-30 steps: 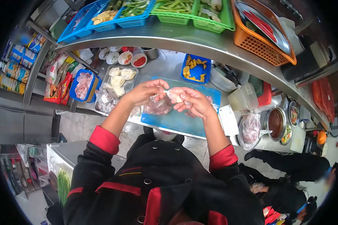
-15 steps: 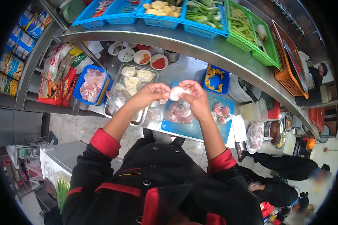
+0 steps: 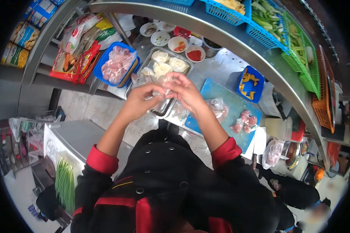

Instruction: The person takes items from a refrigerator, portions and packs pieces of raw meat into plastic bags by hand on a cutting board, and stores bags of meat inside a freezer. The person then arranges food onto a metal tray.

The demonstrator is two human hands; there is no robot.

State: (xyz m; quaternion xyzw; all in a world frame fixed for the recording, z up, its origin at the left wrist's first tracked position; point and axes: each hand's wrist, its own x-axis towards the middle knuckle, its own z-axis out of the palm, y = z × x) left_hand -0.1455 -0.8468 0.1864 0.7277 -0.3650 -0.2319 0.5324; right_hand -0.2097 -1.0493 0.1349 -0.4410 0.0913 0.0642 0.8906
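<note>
Over the near end of a metal tray point(image 3: 191, 66), my left hand point(image 3: 142, 101) and my right hand point(image 3: 184, 91) come together with fingers bent. Thin clear plastic shows between their fingertips; whatever else they hold is hidden. Pale folded pieces point(image 3: 162, 69) lie in the tray beyond them. To the right, a blue cutting board point(image 3: 210, 88) bears a clear bag of meat point(image 3: 218, 108) and several small lumps of meat point(image 3: 246, 119).
A blue tub of meat point(image 3: 116, 64) stands left of the tray. Small bowls point(image 3: 160, 38) sit behind it. A knife point(image 3: 259, 141) lies right of the board. A steel shelf point(image 3: 237, 40) arches overhead with vegetable baskets. A co-worker point(image 3: 295, 190) is at the lower right.
The view has swung right. Both hands have moved left from over the cutting board to the tray. The pale lump seen between the fingers earlier no longer shows there.
</note>
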